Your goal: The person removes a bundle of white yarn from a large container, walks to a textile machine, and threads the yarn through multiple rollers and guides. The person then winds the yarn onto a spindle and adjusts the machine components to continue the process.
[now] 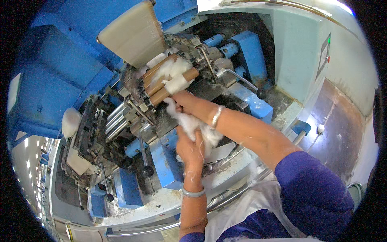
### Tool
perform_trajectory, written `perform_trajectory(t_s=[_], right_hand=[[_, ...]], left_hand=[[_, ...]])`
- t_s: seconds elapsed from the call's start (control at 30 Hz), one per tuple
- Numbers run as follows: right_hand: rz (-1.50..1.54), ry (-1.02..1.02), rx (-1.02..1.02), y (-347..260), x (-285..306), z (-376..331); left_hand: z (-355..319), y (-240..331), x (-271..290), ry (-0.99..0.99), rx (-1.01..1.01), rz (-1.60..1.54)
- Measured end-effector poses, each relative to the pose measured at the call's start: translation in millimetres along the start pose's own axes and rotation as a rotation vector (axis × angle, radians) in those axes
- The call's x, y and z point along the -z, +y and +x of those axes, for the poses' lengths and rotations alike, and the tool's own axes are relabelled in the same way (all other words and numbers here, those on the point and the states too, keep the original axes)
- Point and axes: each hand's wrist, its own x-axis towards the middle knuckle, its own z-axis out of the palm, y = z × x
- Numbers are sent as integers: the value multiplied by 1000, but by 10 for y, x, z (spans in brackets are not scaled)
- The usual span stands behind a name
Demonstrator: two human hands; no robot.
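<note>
A loose white clump of fibre (pixel 209 139) hangs between my hands at the front of the machine. My left hand (pixel 189 148) is closed on its lower part, with a grey bangle on the wrist. My right hand (pixel 184 101) pinches the upper strand just below the brown rollers (pixel 160 97) and wears a silver bracelet. More fluffy white fibre (pixel 173 68) lies across those rollers, and a white band of it wraps the front one. My right fingertips are partly hidden.
Above the rollers stands a raised cream cover (pixel 133 34). Shiny metal rollers (pixel 115 121) and another fibre wad (pixel 71 122) are at the left. Black-knobbed levers (pixel 148 171) stick out among blue blocks (pixel 165 163). A metal rail (pixel 145 230) runs along the near edge.
</note>
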Motion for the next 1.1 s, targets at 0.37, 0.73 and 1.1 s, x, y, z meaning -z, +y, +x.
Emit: perform_trajectory(t_s=[0.37, 0.73, 1.1], right_hand=[[-1763, -272, 415, -122, 445, -2129], [-1062, -2, 889, -221, 956, -2918], [-347, 128, 488, 982, 3232, -4847]], left_hand=[[48, 10, 112, 90, -113, 15], [-552, 733, -172, -647, -30, -1094], [-359, 440, 348, -300, -14, 109]])
